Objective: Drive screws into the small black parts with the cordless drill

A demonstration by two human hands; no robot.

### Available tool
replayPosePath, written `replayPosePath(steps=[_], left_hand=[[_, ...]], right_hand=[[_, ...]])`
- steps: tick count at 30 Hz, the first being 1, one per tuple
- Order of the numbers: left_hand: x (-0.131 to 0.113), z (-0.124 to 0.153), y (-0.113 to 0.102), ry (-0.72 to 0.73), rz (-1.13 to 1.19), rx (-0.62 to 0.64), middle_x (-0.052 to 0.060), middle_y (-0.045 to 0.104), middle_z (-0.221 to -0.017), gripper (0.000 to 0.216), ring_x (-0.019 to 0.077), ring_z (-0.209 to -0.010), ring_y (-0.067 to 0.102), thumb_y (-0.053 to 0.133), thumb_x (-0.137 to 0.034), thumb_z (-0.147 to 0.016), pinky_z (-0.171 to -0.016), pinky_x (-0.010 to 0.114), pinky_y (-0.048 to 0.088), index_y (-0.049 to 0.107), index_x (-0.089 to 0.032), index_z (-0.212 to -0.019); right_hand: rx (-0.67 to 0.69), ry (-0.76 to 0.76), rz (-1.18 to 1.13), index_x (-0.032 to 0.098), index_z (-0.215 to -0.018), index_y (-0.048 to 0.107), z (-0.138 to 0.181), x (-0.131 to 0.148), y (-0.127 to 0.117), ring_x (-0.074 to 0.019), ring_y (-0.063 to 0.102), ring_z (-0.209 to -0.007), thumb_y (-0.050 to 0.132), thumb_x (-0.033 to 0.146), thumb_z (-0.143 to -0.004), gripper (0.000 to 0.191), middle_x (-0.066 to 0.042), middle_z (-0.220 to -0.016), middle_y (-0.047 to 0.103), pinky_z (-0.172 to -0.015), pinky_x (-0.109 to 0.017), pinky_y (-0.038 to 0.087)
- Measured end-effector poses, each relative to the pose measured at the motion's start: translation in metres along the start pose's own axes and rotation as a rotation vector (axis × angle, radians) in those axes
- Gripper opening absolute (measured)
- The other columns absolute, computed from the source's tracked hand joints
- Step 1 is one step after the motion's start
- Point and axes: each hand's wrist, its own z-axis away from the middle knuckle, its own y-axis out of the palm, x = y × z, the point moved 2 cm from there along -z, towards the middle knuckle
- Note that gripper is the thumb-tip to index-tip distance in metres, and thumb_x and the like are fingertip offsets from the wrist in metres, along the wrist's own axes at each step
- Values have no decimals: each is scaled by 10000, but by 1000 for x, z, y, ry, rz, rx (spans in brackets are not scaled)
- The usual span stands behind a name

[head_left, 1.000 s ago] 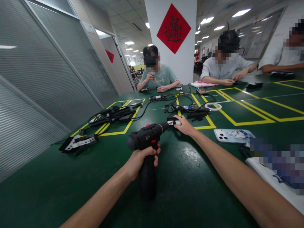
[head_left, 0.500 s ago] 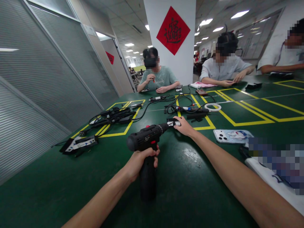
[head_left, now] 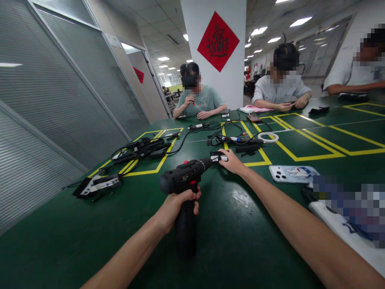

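Wrapped round the handle of a black cordless drill [head_left: 185, 176] is my left hand [head_left: 180, 204]. The drill has red switches and points away to the right. Its bit reaches a small black and white block [head_left: 215, 156], though I cannot tell whether the tip is inside it. My right hand [head_left: 230, 160] grips that block from its right side, fingers closed over it. The block's far side is partly hidden by the fingers.
Bundled black cables [head_left: 144, 148] lie at the left by a black and white part [head_left: 104, 182]. More cables, a white ring [head_left: 268, 137] and black pieces [head_left: 248, 148] lie beyond my right hand. A phone [head_left: 293, 174] rests at the right. Several people sit across the green table [head_left: 135, 241].
Both hands keep their grips on the drill and the block, which stay in nearly the same place. The whole view has shifted slightly.
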Motion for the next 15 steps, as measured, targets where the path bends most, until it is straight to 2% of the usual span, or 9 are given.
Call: replayPosePath(steps=[8,15], left_hand=[[1,0,-1,14,-25,16,26,547,-828,216,102,-516,526,518,-200,-749,-553,271,424,543,-141,-955],[0,1,0,2,-10,4,11,536,-779,193,108,-505,530,533,-198,-731,-546,273,423,547,-146,-917]], right_hand=[[-8,1,3,252,-1209,485,0,1,0,-169,516,-961,549,227,-718,496,-44,-1067,430,-946,-333,384],[2,5,4,258,-1206,488,0,2,-1,-184,518,-998,542,224,-717,493,-50,-1075,440,-959,-345,377]])
